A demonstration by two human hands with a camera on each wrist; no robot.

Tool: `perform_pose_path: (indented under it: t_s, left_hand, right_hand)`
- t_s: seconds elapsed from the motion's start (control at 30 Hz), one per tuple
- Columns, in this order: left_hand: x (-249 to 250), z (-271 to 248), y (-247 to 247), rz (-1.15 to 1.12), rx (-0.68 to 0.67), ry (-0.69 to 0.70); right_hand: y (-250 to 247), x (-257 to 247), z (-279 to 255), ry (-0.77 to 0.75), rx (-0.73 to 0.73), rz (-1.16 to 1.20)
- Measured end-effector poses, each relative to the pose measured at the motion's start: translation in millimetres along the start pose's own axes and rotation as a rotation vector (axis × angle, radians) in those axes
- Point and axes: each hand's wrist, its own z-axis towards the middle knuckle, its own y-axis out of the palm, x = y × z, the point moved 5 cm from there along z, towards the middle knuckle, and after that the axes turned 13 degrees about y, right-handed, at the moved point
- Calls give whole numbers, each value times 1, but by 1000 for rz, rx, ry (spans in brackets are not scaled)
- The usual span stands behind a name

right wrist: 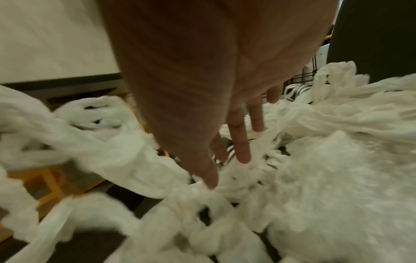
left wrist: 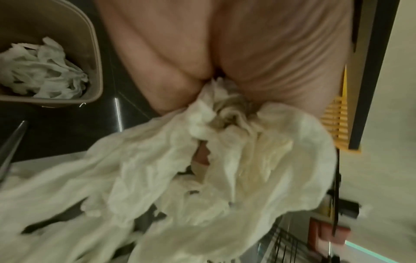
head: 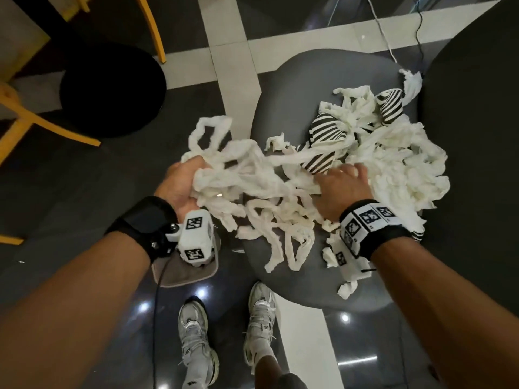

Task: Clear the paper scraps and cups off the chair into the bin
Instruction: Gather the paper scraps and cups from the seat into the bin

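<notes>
Nearest, the left hand [head: 179, 186] clutches a bunch of paper scraps [head: 252, 186] off the chair [head: 295, 80] seat's left edge; the right hand [head: 341, 189], fingers straight, presses the tangle that trails rightward to the striped cups [head: 325, 130]. Only the left wrist view shows the bin [left wrist: 94, 53], already holding scraps, beside that hand.

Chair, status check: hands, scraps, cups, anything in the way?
Left hand grips scraps off the chair edge. Right hand open, fingers in the pile. Striped cups tangled underneath. Bin part-filled.

place: café-like seating area | evidence: yellow wooden chair [head: 36, 122], round table base [head: 112, 91], tiled floor [head: 230, 37]
</notes>
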Motion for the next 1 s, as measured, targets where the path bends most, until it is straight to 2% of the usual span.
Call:
perform_pose_path:
  t_s: [0.07, 0.13, 0.2, 0.23, 0.33, 0.4, 0.47, 0.53, 0.67, 0.8, 0.9, 1.0]
  left_hand:
    - [10, 3, -17, 4, 61, 35]
    - [11, 2, -25, 54, 81, 56]
    - [5, -3, -23, 104, 61, 49]
    - [3, -6, -20, 118, 48, 48]
    - [3, -10, -20, 126, 45, 36]
    - [5, -11, -24, 152, 32, 47]
    - [7, -11, -30, 194, 20, 65]
    - [9, -13, -38, 213, 29, 81]
    - [8, -17, -50, 215, 62, 79]
    - [5, -20, -56, 214, 61, 77]
    - [7, -24, -65, 236, 56, 84]
    - [13, -30, -76, 249, 8, 71]
  right_hand:
    - [-8, 8, 2, 89, 78, 14]
    - [-19, 8, 0, 109, 155, 200]
    - [-25, -7, -3, -2, 160, 345]
    - [-24, -22, -7, -89, 107, 354]
    - [0, -74, -27, -318, -67, 149]
    - [26, -102, -47, -492, -73, -59]
    - [53, -113, -57, -551, -83, -190]
    - [66, -113, -58, -518, -99, -210]
    - [59, -105, -44, -496, -37, -123]
    - [59, -64, -23, -259, -128, -69]
    - [55, -49, -24, -151, -86, 40]
    - [36, -50, -30, -142, 75, 119]
